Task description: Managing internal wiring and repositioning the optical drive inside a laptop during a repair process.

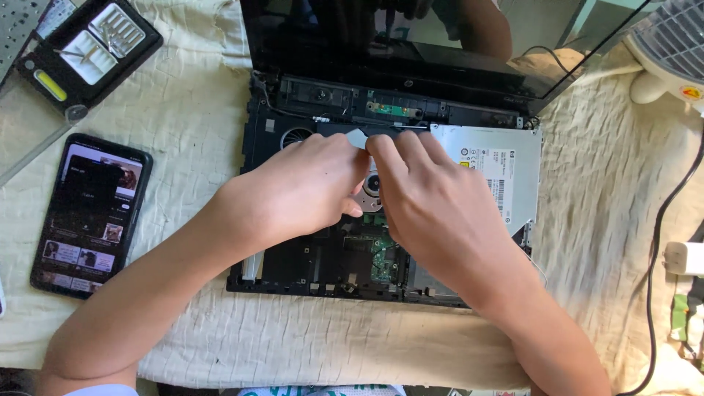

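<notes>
both hands meet over the opened laptop base; the left hand and right hand pinch a small pale tab between closed fingertips, just above the fan. it looks thin, light and bendy, probably easy to tear; best held flat near its free edge, clear of the circuit board.

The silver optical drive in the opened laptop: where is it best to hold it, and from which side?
Probably grip the optical drive at its exposed right-hand edge, coming from the right: that edge sits at the laptop base's side, while both hands cover its left end.
</notes>
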